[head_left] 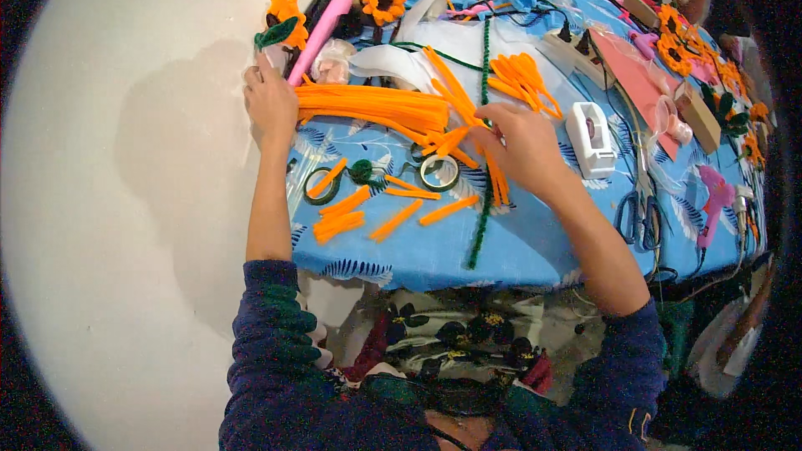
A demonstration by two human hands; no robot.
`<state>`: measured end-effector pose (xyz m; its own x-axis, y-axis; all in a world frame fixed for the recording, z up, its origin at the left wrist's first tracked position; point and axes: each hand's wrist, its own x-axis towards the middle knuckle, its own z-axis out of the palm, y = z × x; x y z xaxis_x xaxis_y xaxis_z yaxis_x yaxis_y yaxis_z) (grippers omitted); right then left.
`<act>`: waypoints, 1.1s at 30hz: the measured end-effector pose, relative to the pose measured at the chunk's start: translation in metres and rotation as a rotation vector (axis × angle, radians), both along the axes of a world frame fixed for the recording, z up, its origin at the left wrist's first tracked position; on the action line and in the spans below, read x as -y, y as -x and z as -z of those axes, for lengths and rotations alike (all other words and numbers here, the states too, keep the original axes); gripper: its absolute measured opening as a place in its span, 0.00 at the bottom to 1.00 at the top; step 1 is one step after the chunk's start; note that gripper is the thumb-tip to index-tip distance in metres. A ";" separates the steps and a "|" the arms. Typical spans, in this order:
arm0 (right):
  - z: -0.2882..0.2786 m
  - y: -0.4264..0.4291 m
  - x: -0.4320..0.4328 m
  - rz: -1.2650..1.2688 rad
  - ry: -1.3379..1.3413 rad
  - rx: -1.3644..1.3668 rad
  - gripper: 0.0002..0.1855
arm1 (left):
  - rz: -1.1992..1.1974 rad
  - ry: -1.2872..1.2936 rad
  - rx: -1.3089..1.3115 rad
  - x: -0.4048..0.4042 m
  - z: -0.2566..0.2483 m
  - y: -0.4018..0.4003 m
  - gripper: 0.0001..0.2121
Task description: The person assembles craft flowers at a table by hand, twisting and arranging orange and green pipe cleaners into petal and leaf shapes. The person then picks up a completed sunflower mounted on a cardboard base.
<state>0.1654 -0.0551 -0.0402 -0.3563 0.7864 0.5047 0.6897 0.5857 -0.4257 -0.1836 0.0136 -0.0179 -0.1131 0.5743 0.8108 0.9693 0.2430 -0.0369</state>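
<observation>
My left hand point(273, 102) is at the table's left edge, at the left end of a thick bundle of orange pipe cleaners point(376, 105); its fingers are partly hidden, so its hold is unclear. My right hand point(521, 143) pinches short orange pipe cleaner pieces point(454, 139) at the bundle's right end, over a long dark green pipe cleaner point(479, 235). More short orange pieces point(396, 219) lie nearer me, beside two rolls of dark green tape point(440, 173). A looped orange bunch point(523, 81) rests beyond my right hand.
A white tape dispenser point(591, 141), scissors point(640, 213) and a pink glue gun point(714, 203) lie at right. Near the power strip point(579, 56) is red sheet material point(639, 88). A pink roll point(321, 37) and orange flowers point(383, 2) stand at the back left. People sit across the table.
</observation>
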 end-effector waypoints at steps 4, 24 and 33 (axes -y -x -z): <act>0.001 0.000 -0.002 0.015 -0.101 -0.084 0.09 | 0.091 -0.131 0.100 0.021 -0.014 0.002 0.26; -0.056 0.061 0.024 -0.433 0.415 -0.974 0.23 | 1.026 -0.180 0.463 0.195 -0.062 -0.044 0.23; -0.099 0.076 0.072 -0.862 0.578 -1.286 0.25 | 1.109 -0.136 0.746 0.200 -0.041 -0.078 0.18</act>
